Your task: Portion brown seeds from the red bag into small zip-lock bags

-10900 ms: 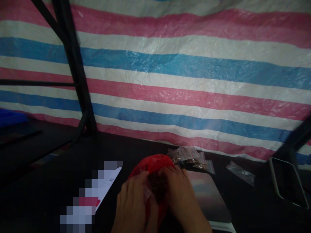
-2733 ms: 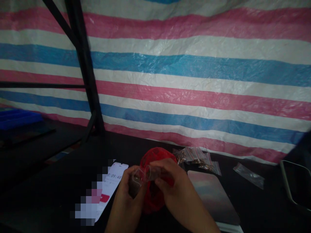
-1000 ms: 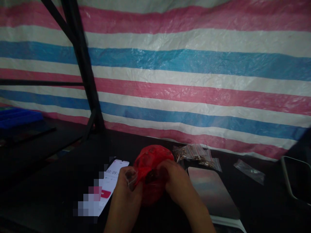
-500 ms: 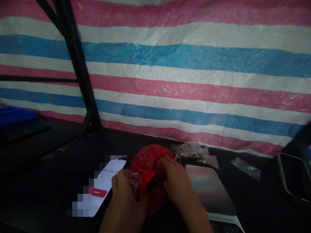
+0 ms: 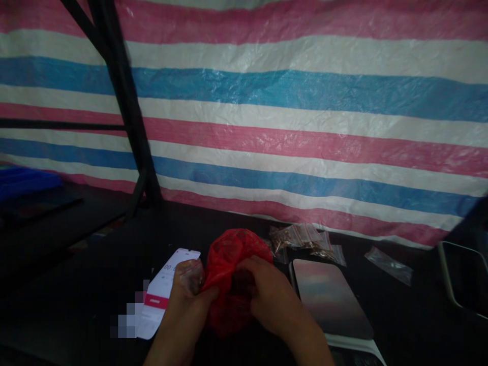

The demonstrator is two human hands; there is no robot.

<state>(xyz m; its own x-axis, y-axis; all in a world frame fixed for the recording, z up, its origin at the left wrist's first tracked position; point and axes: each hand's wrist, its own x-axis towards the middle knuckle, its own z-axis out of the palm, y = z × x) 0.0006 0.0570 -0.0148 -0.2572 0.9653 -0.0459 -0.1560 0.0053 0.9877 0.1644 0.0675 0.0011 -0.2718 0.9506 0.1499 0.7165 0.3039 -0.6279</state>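
A thin red plastic bag (image 5: pixel 224 251) stands on the dark table between my hands, its mouth turned toward me and its inside dark. My left hand (image 5: pixel 186 300) is closed, with a small clear zip bag (image 5: pixel 190 276) between its fingers; the thumb presses on the red bag's left edge. What the zip bag contains is hard to make out. At the right side of the mouth, my right hand (image 5: pixel 269 295) has its fingers curled on the red plastic, and its fingertips are partly hidden in the opening.
Left lies a phone (image 5: pixel 156 301) showing a timer. A flat scale (image 5: pixel 331 300) sits right of my hand, with several filled zip bags (image 5: pixel 305 239) behind. Farther right are an empty clear bag (image 5: pixel 389 265) and a dark-screened device (image 5: pixel 463 277). A black frame (image 5: pixel 127 101) and striped sheet (image 5: pixel 305 122) stand behind.
My left hand has shifted slightly left and turned, so the zip bag stands up clearer of the red bag. The red bag's mouth is spread wider. My right hand has moved only a little.
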